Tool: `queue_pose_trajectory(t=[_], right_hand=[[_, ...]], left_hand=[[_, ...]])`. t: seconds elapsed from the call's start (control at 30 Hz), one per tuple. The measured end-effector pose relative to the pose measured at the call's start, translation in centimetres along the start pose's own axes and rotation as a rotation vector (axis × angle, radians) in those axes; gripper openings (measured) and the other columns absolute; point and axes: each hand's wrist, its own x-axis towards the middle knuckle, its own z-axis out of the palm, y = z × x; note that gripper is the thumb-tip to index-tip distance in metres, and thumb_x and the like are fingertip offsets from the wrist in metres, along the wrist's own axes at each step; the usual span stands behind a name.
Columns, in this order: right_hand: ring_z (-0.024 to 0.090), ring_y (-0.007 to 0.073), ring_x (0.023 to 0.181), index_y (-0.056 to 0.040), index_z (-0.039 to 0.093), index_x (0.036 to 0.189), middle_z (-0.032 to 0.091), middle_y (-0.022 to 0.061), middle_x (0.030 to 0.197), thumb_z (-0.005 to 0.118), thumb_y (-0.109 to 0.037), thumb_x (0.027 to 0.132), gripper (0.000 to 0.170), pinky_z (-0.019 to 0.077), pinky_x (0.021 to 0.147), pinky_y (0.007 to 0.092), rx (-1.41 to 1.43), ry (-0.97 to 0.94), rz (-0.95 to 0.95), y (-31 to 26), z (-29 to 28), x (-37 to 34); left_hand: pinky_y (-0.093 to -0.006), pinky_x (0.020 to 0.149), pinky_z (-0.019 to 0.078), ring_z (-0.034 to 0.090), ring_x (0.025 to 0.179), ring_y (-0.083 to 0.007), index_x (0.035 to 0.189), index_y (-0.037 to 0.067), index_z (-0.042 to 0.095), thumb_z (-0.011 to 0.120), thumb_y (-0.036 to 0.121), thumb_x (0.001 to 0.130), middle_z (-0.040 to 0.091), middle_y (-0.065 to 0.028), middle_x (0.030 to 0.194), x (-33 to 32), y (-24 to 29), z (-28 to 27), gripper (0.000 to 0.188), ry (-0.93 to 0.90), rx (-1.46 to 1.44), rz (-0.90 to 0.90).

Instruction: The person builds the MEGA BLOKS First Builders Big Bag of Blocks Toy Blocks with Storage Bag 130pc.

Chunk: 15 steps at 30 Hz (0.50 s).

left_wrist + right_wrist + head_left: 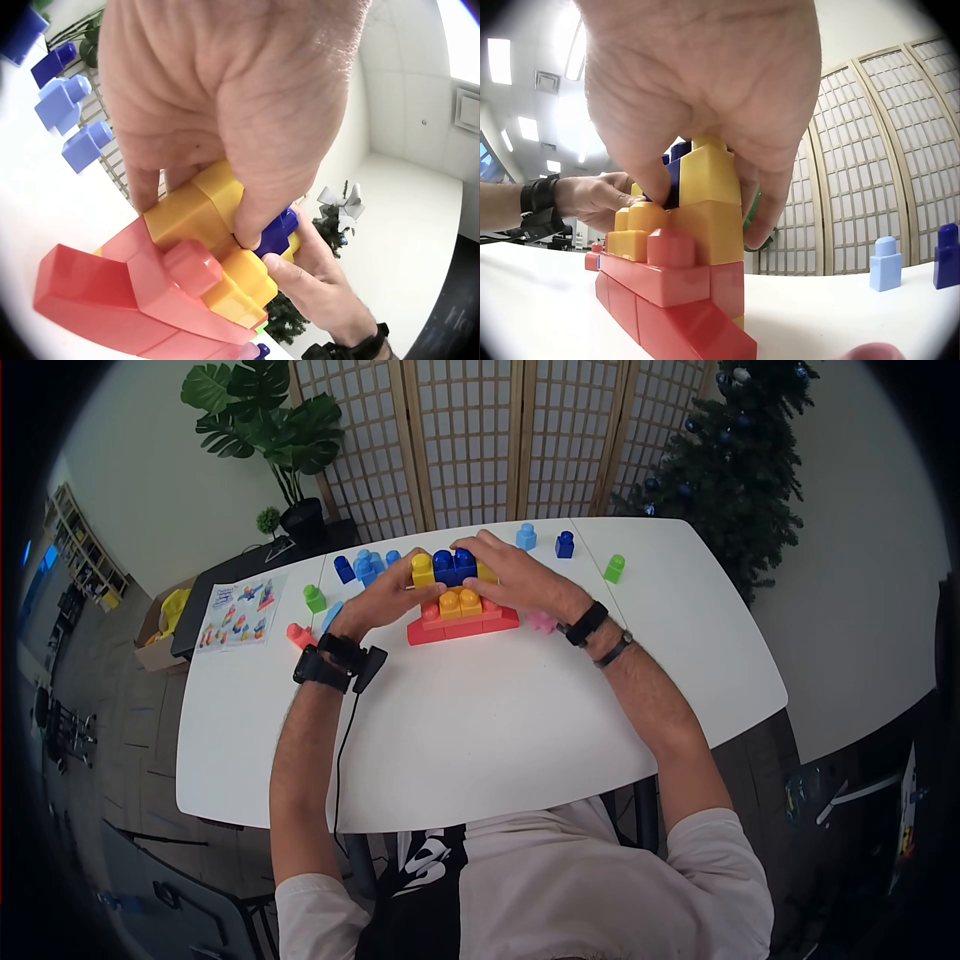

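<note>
Two hands, your left hand (385,600) and right hand (525,580), pinch the top of the block stack (465,628) on the white table (430,740). From the left wrist, your thumb (252,217) lies in front, fingers behind. From the right wrist, likewise; the plastic seems light, stiff, slightly slick, likely steadiest held low, by the red base (694,328).

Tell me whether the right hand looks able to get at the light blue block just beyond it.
Probably yes: the light blue block stands just past the right hand with nothing seen between them, though that hand would likely have to let go of the stacked blocks first.
</note>
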Motion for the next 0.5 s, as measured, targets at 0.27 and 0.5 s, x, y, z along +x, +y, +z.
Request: queue_pose_trajectory(t=[0.27,0.5], right_hand=[[0.07,0.035,0.116,-0.0042,0.05,0.15,0.056,0.0171,0.127,0.073,-0.021,0.096,0.061,0.0603,0.1,0.0415,-0.017,-0.011,0.008,-0.08,-0.07,-0.08],[0.069,0.0348,0.115,-0.0051,0.05,0.15,0.055,0.0167,0.125,0.073,-0.02,0.089,0.067,0.0596,0.1,0.0422,0.009,-0.001,-0.005,0.16,0.03,-0.02]], left_hand=[[-0.0351,0.1,0.0526,0.064,0.113,-0.0173,0.135,0.009,0.053,0.07,0.023,0.109,0.064,-0.0076,0.119,0.17,-0.57,-0.06,0.034,0.0,0.029,0.026],[-0.0347,0.1,0.0524,0.064,0.112,-0.0164,0.134,0.009,0.053,0.07,0.022,0.109,0.064,-0.0072,0.118,0.12,-0.58,0.13,0.033,0.008,0.011,0.038]])
